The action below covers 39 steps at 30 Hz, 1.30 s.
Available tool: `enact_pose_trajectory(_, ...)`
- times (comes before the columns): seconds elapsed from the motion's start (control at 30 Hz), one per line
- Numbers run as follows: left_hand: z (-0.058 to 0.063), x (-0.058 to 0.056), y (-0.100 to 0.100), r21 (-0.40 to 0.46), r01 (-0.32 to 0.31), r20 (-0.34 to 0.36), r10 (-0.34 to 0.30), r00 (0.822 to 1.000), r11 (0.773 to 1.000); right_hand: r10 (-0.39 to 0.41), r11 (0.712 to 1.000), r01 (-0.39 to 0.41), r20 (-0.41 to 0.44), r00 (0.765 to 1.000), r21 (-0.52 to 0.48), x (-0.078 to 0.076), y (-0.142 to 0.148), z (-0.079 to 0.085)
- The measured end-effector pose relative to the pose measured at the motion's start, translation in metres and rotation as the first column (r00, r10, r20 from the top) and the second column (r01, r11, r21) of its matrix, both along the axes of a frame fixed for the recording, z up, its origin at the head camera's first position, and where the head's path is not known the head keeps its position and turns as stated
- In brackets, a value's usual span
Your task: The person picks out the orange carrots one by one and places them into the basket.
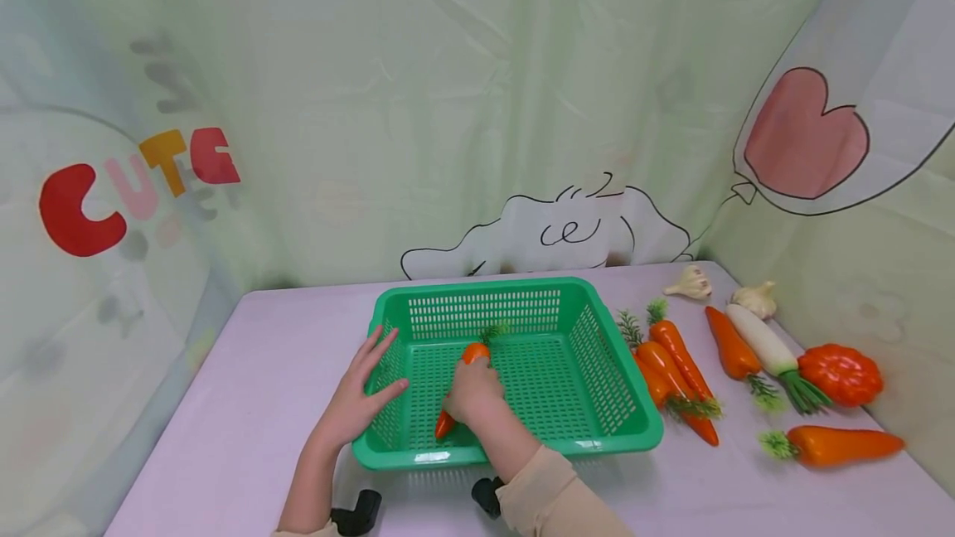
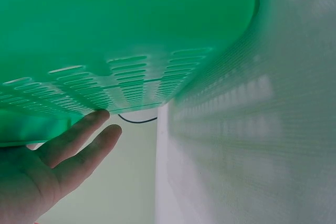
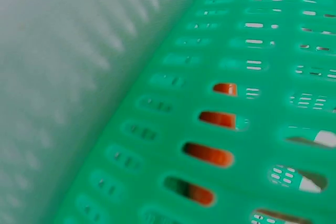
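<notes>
A green plastic basket (image 1: 612, 440) with slotted walls stands on the table. Inside it lies a slanted orange carrot (image 1: 476, 351) with a leafy green top, and my right hand (image 1: 476, 394) grips it around the middle from above. At the basket's left side is my left hand (image 1: 349, 406), its fingers spread and fairly straight against the rim; the left wrist view shows that hand (image 2: 47, 182) beside the slotted wall (image 2: 157, 14). Through the slots in the right wrist view, orange bits of the carrot (image 3: 210, 154) show, while the right hand is hidden behind the basket wall (image 3: 252, 177).
Right of the basket lie several carrots (image 1: 675, 355), another carrot (image 1: 731, 344), a white radish (image 1: 761, 341), two garlic bulbs (image 1: 692, 283), a ribbed red vegetable (image 1: 841, 374) and a carrot (image 1: 843, 446) near the table's right edge. Printed curtains (image 1: 373, 106) hang behind the table.
</notes>
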<state>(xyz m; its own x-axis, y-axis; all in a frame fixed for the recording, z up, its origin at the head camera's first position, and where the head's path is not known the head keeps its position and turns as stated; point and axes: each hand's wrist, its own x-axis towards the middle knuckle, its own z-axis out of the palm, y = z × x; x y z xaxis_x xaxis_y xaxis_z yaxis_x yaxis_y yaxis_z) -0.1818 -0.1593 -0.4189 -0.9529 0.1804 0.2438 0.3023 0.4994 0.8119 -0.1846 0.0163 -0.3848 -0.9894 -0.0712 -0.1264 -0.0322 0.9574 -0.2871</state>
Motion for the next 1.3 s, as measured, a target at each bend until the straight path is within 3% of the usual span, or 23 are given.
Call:
enact_pose_trajectory(0.17, 0.0, 0.0, 0.0, -0.01, -0.003, 0.0, 0.003, 1.0, 1.0, 0.132, 0.99, -0.13, 0.043, 0.99, -0.046, -0.001, 0.0, -0.005)
enact_pose_trajectory(0.33, 0.0, 0.0, 0.001, -0.015, 0.002, -0.003, -0.002, 1.0, 1.0, 0.27, 0.956, -0.253, 0.109, 0.957, -0.151, -0.001, -0.002, -0.007)
enact_pose_trajectory(0.67, 0.001, 0.001, -0.001, -0.005, 0.015, -0.004, -0.015, 1.0, 1.0, 0.402, 0.912, -0.379, 0.154, 0.903, -0.156, 0.001, -0.005, -0.005)
enact_pose_trajectory(0.97, 0.002, 0.004, 0.0, 0.011, 0.021, 0.003, -0.021, 1.0, 1.0, 0.464, 0.871, -0.45, 0.032, 0.885, -0.2, 0.006, 0.003, 0.002)
enact_pose_trajectory(1.3, 0.002, 0.002, 0.001, 0.012, 0.005, -0.009, -0.005, 1.0, 1.0, 0.488, 0.786, -0.499, -0.129, 0.863, -0.364, 0.009, 0.034, 0.018)
